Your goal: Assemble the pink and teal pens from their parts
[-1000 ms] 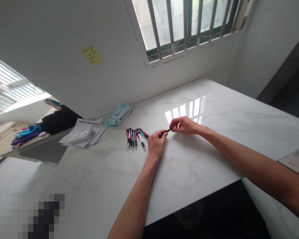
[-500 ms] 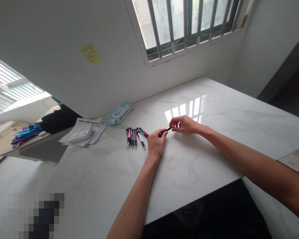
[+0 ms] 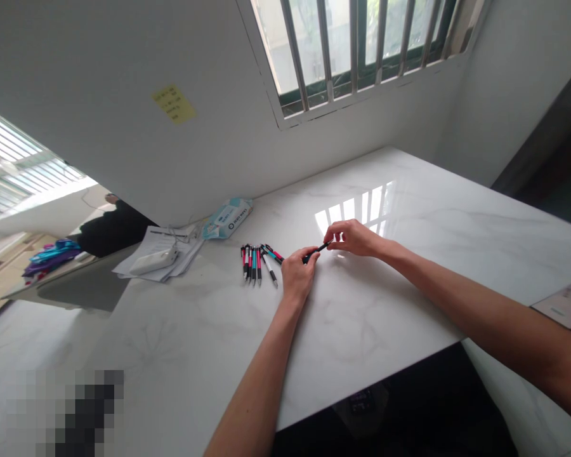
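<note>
A slim black pen (image 3: pixel 316 252) is held just above the white marbled table (image 3: pixel 361 317). My left hand (image 3: pixel 297 270) is closed round its lower-left part, thumb lying along it. At the pen's other end, the fingertips of my right hand (image 3: pixel 347 238) pinch the tip; whether a small part sits between them is too fine to make out. Several pens (image 3: pixel 252 263) in red, teal, white and black lie side by side left of my left hand. A white and black pen (image 3: pixel 269 269) lies slanted closer to that hand, and another pen is partly hidden behind it.
A wet-wipes pack (image 3: pixel 228 218) lies by the wall, with papers (image 3: pixel 145 244) and a white device (image 3: pixel 155 260) left of it. A yellow note (image 3: pixel 174 103) sticks to the wall. A barred window (image 3: pixel 361 51) is above. Dark clothing of another person (image 3: pixel 117 225) shows at left.
Both hands stay nearly still on the pen; the right fingertips have shifted very slightly. At the far left, a bit more of the other person has come into view.
</note>
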`<state>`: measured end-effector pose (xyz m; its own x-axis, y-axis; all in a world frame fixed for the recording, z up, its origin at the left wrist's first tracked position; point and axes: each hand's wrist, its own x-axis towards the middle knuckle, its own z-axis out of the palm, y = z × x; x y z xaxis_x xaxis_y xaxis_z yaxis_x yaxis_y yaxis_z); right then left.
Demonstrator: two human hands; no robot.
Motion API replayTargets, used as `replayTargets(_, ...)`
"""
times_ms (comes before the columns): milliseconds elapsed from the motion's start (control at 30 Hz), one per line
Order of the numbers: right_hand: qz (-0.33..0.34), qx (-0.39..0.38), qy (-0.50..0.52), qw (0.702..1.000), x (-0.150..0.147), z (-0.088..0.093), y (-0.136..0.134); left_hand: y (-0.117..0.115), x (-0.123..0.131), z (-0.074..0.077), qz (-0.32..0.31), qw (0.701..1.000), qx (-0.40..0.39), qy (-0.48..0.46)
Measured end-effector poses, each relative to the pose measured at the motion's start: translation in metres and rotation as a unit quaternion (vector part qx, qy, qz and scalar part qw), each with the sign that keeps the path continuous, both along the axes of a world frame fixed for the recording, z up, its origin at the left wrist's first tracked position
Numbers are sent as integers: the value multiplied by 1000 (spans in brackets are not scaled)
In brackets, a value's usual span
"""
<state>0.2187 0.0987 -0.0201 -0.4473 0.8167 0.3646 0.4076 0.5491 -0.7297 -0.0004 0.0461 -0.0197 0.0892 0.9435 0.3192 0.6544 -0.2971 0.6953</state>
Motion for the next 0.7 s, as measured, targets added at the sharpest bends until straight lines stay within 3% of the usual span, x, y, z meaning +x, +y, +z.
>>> replayTargets(267,-3,67,-9,998,-3,2,-2,-1,1,2,7,999,-15,-27)
replayTargets(700,-29,-1,-55,998,-2,9,-4,-1,2,0,-6,999,1,-32)
